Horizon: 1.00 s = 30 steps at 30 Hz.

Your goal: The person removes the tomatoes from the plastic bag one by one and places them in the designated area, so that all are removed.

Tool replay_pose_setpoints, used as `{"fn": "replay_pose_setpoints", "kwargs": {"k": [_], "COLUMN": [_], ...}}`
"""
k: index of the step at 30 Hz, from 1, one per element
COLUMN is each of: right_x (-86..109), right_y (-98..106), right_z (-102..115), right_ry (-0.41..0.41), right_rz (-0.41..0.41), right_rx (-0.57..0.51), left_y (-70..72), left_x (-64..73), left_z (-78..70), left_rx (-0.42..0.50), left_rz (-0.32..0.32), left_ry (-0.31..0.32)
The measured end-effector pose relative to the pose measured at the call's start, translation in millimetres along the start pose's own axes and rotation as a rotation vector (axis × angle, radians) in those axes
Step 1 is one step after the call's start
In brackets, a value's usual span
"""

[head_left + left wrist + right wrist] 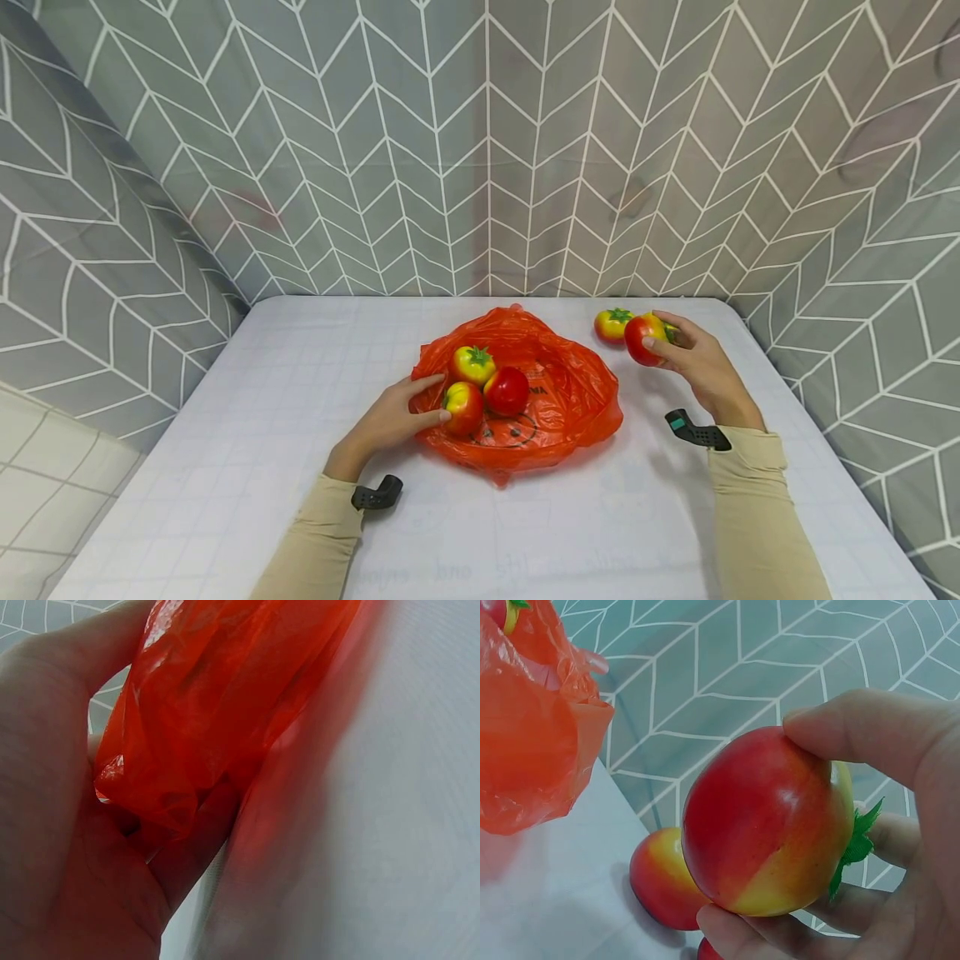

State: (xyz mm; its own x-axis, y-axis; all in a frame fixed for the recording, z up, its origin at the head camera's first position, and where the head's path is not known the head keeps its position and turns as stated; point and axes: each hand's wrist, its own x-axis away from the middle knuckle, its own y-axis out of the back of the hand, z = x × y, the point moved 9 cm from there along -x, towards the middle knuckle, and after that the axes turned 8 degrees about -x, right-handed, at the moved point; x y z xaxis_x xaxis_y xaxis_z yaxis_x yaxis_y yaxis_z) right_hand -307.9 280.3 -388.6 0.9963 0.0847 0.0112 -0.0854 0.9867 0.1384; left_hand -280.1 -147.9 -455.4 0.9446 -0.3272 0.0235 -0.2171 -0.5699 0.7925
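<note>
R hand (701, 365) grips red-yel fruit (640, 340), held R of red bag (572, 421); 3 fruits (507, 392) inside. L hand (384, 422) half curled round bag's L edge; can't tell if gripping. L-wrist view: fingers (196, 853) under bag film, hidden from head. R-wrist: red sliver (708, 950) nr loose fruit (660, 881), unseen from head.

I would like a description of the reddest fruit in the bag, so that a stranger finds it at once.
On the white table, find the open orange-red plastic bag. Inside, look for the red fruit, the rightmost of three. It shows almost no yellow, unlike the leafy fruit behind it to the left and the two-coloured fruit by the left hand.
</note>
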Motion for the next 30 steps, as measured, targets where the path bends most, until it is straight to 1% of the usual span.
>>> {"fn": "replay_pose_setpoints", "kwargs": {"k": [6, 13, 16, 23, 26, 30], "right_x": [-2.6, -4.5, -5.1, -6.1, -5.5, -6.0], "right_y": [0.4, 2.1, 3.8, 2.8, 0.4, -2.7], "right_z": [-6.3, -12.2, -15.1, -22.6, -22.7, -22.4], "right_ry": [-0.005, -0.020, -0.032, -0.081, -0.077, -0.051], "right_rz": [-0.001, -0.022, -0.026, -0.003, 0.004, 0.011], "right_rx": [0.024, 0.059, 0.100, 0.213, 0.253, 0.300], "left_y": [-0.3, -1.7, -1.7, -1.4, -1.7, -1.1], "left_x": [0.4, -0.3, -0.1, -0.1, -0.5, -0.4], "left_z": [-0.5, 1.4, 1.5, 1.2, 1.7, 0.8], "left_rx": [-0.004, 0.009, 0.008, 0.004, 0.003, 0.004], "left_rz": [0.002, 0.010, 0.011, 0.008, 0.007, 0.008], "left_ry": [0.001, 0.024, 0.024, 0.017, 0.017, 0.018]}}
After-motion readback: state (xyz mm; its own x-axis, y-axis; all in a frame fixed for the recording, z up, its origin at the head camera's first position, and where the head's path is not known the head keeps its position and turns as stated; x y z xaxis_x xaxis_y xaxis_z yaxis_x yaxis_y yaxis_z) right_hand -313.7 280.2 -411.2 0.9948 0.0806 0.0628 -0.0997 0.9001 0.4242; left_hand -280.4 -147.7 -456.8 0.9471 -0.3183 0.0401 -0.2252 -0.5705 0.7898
